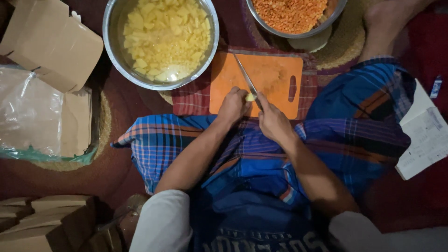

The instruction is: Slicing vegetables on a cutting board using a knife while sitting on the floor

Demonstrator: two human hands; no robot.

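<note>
My left hand [232,106] grips a small piece of pale yellow potato [250,97] at the near edge of an orange cutting board [275,77]. My right hand [273,122] holds a knife [246,79] whose blade slants up and to the left across the board, its edge against the potato piece. Both hands rest over my lap, which is covered in blue checked cloth [261,154].
A steel bowl [114,51] of diced potato in water stands beyond the board on the left. Another steel bowl [298,33] with orange lentils is at the top right. Cardboard pieces [51,42] and a plastic bag [28,112] lie left; an open notebook [424,135] lies right.
</note>
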